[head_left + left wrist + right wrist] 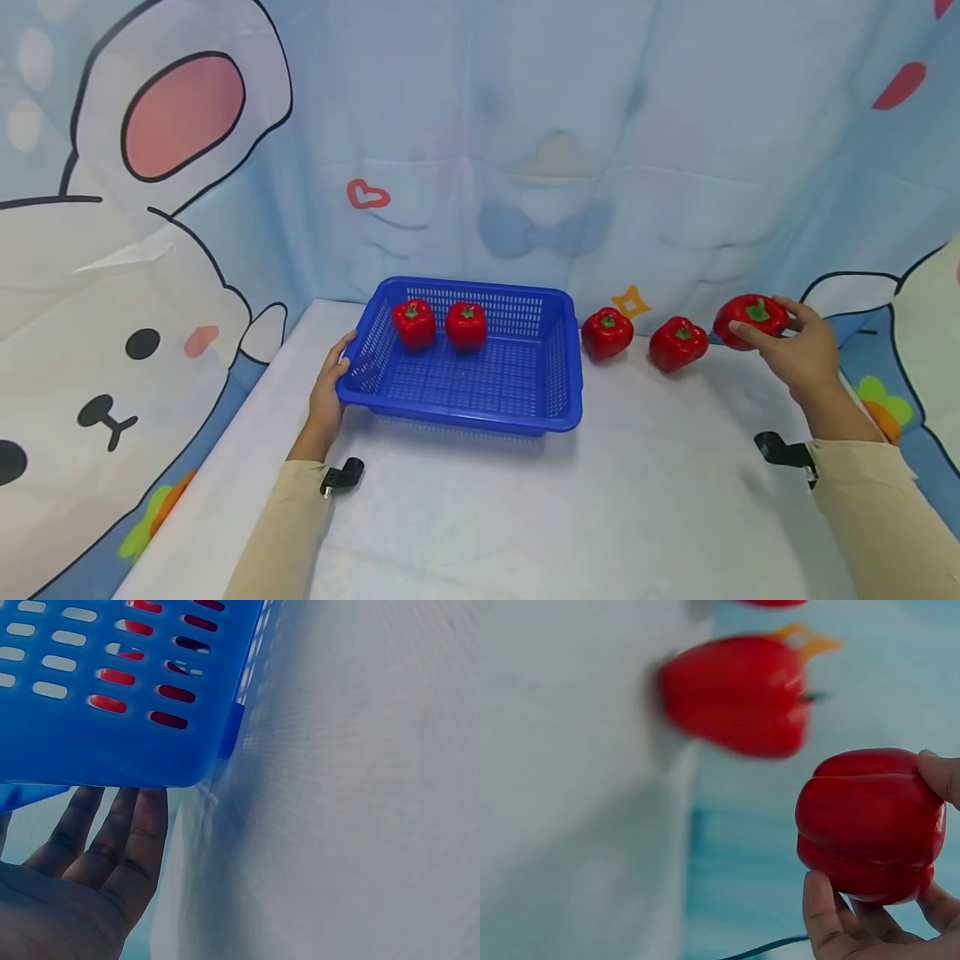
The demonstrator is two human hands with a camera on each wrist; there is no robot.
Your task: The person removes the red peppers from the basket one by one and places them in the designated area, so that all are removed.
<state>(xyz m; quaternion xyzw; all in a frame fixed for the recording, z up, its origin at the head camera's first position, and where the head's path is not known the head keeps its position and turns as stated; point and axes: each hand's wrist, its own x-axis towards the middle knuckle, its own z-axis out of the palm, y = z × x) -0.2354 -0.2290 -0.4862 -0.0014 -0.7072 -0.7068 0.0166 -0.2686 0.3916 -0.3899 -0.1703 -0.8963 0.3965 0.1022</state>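
Note:
My left hand (327,402) holds the left rim of a blue plastic basket (465,423); in the left wrist view its fingertips (150,806) disappear behind the basket's edge. Inside the basket, toward the back left, sit two red bell peppers, a left one (413,325) and a right one (466,327). Over at the far right, my right hand (810,354) grips another red bell pepper (750,321) above the table, thumb on one side and fingers on the other. The right wrist view shows this held pepper (870,825) clearly.
Two more red bell peppers stand right of the basket, one close to its wall (607,334) and another (678,344) nearer my right hand. A white-covered table (570,517) lies beneath everything. Behind it hangs a light-blue printed cloth (420,100).

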